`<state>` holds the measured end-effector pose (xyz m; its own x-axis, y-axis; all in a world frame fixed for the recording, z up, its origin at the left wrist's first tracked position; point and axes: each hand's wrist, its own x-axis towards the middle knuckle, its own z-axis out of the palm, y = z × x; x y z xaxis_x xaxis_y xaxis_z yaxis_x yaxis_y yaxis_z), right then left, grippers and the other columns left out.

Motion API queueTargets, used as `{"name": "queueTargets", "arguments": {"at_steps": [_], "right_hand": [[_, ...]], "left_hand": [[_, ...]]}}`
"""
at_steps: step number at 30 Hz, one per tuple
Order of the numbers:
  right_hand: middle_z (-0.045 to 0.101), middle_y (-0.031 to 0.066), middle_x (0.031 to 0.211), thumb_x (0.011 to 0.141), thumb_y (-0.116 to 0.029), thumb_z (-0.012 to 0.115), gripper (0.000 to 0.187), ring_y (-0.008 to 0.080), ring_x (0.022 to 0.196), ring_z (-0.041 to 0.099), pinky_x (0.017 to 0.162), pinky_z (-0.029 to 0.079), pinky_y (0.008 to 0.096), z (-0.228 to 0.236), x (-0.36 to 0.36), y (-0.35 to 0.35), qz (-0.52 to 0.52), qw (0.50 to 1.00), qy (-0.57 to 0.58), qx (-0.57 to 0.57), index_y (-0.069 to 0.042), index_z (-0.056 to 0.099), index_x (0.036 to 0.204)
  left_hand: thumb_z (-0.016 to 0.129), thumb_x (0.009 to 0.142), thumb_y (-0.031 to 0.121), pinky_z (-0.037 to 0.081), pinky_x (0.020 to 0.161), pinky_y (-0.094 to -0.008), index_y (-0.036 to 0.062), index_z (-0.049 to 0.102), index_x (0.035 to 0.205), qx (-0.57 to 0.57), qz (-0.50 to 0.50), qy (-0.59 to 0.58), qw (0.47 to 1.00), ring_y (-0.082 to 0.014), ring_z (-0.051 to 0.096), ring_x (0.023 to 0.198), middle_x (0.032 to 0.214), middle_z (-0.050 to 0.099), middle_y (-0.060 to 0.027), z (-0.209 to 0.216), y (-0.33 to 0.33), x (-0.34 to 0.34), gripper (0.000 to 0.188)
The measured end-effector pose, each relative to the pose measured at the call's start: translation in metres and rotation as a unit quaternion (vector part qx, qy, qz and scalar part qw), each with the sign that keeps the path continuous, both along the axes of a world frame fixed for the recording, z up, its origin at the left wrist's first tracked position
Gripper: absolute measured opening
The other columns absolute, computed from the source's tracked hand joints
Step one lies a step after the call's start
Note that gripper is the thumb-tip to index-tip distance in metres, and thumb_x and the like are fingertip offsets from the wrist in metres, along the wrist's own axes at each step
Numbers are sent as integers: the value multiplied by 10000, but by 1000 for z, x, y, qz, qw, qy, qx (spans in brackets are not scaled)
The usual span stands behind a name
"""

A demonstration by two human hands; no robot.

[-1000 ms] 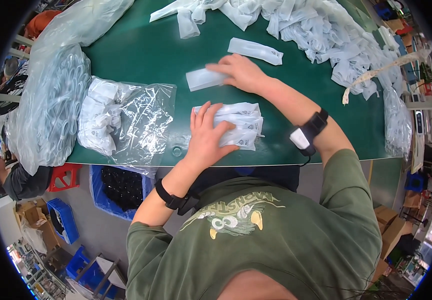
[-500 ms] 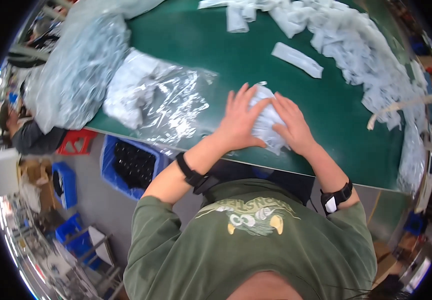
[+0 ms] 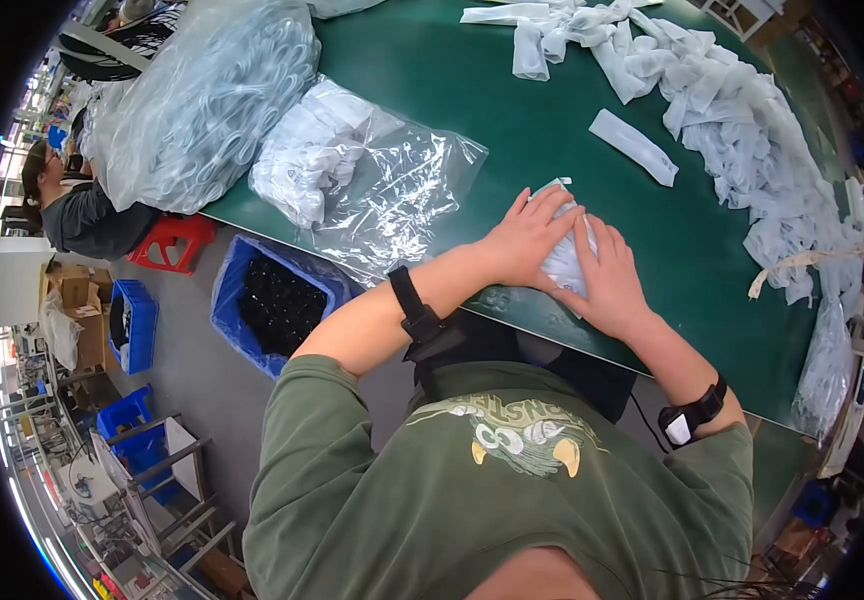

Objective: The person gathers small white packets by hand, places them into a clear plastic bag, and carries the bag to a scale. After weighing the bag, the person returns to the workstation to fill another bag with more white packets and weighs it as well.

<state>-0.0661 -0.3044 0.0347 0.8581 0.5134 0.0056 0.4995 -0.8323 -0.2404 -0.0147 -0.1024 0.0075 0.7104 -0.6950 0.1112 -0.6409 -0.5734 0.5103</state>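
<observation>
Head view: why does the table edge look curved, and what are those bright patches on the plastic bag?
Head view: the fisheye lens bends the green table edge toward the rim and blacks out the corners; the clear bag throws back glare from overhead light; both hands, left hand and right hand, look sharp on the white stack; the room at the rim is squeezed small.

green worktable over grey floor (blue crate, red stool beside it).

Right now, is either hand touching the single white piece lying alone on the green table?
No, both hands press the white stack near the table edge; the single white piece lies apart.
</observation>
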Motion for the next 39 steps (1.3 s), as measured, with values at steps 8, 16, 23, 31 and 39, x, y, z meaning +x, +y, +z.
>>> {"name": "queueTargets", "arguments": {"at_steps": [8,16,23,31,39], "right_hand": [[394,250,1366,655,-219,767,970,429,1179,454,976,447,478,2,2,13,-34,999,23,-3,-26,295,1481],[467,224,1294,666,-186,710,892,349,1153,505,936,477,388,-1,14,-11,-46,992,77,91,-76,360,1479],[507,198,1257,704,-149,617,814,279,1176,524,970,436,342,73,24,17,-25,793,498,350,-79,388,1482],[521,200,1248,689,-202,652,861,328,1167,528,982,433,357,45,40,118,190,921,253,227,-59,364,1487],[507,241,1280,712,-284,702,829,381,1173,525,958,473,421,17,51,216,156,981,104,54,-78,401,1458]], "left_hand": [[874,575,351,191,1154,-593,49,246,1501,-60,-6,34,998,-388,224,1445,1508,283,-199,-6,3,-2,1159],[861,623,243,205,1132,-575,134,337,1485,-55,179,-117,975,-410,254,1413,1529,266,-193,50,38,-65,1015],[829,667,187,317,1046,-490,130,617,1223,21,509,-253,823,-337,457,1237,1307,521,-152,33,132,-96,598],[711,862,60,359,548,-212,31,674,963,-325,491,-87,804,-38,439,582,644,504,73,48,165,-100,112],[674,905,43,323,529,-179,13,667,971,-414,504,-67,755,-7,401,611,696,491,81,49,159,-107,74]]}}
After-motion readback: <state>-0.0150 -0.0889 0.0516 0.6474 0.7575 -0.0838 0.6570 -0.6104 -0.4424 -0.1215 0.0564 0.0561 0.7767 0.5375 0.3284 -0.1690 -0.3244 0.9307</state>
